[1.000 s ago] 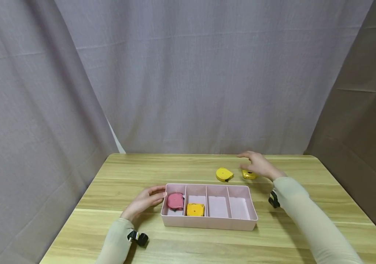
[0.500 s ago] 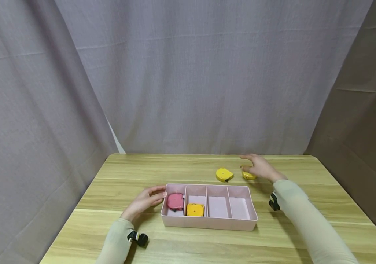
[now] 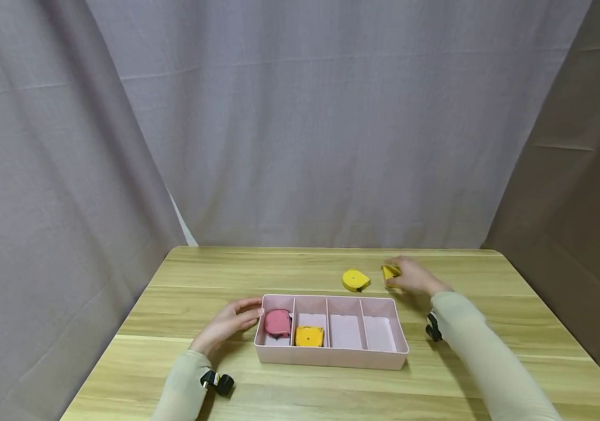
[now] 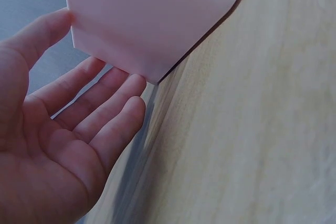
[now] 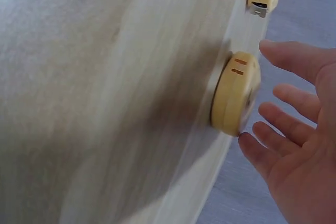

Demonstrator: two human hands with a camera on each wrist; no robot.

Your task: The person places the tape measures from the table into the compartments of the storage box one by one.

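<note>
Bracing the pink tray (image 3: 331, 356) at its left end, the left hand (image 3: 231, 323) lies flat on the desk (image 3: 173, 292), fingers (image 4: 113, 103) straight and slightly apart, touching the tray wall without gripping it. Any knock from the right side would likely slide the tray, since nothing clamps it. In the tray, a pink tape measure (image 3: 278, 323) sits in the leftmost compartment and an orange one (image 3: 309, 336) in the next; the two right compartments hold nothing. A yellow tape measure (image 3: 355, 280) lies on the desk behind the tray. Just right of it, the right hand (image 3: 413, 276) touches a second yellow tape measure (image 5: 235, 94), tipped on edge. Its fingers (image 5: 275, 119) are spread, not closed round it, so it looks prone to roll or tip away, possibly into its neighbour.
</note>
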